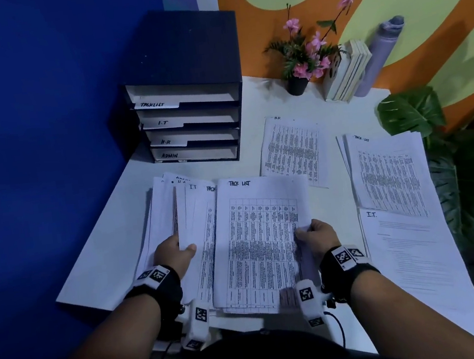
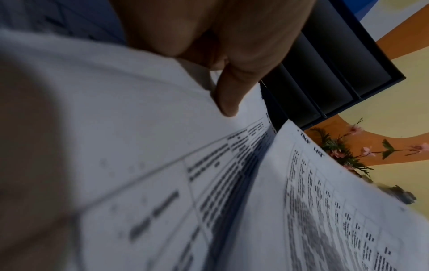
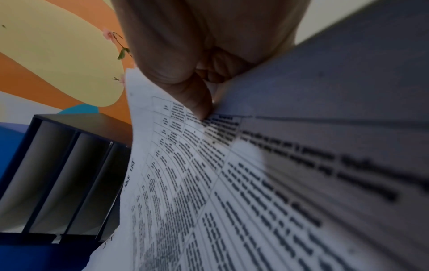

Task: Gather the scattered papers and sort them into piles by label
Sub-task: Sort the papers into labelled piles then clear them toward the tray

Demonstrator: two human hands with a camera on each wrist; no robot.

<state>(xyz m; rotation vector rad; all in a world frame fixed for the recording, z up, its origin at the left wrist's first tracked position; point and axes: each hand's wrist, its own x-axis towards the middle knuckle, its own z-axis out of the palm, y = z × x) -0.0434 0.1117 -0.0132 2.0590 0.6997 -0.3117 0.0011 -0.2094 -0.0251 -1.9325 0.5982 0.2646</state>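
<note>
A fanned stack of printed papers point(image 1: 198, 237) lies in front of me on the white table point(image 1: 112, 237). My left hand point(image 1: 176, 252) grips the stack's left part, thumb on top point(image 2: 228, 102). On top lies a sheet labelled TASK LIST point(image 1: 262, 244), and my right hand point(image 1: 314, 235) pinches its right edge, thumb on the print point(image 3: 199, 102). To the right lie three sorted piles: an H.R pile point(image 1: 293, 150), a TASK LIST pile point(image 1: 388, 174) and an I.T pile point(image 1: 412, 251).
A dark blue tray rack point(image 1: 189, 108) with slots marked TASKLIST, I.T, H.R and ADMIN stands at the table's back left. A flower pot point(image 1: 297, 84), leaning books point(image 1: 345, 74) and a grey roll point(image 1: 378, 57) line the back wall. Large green leaves point(image 1: 417, 111) overhang the right edge.
</note>
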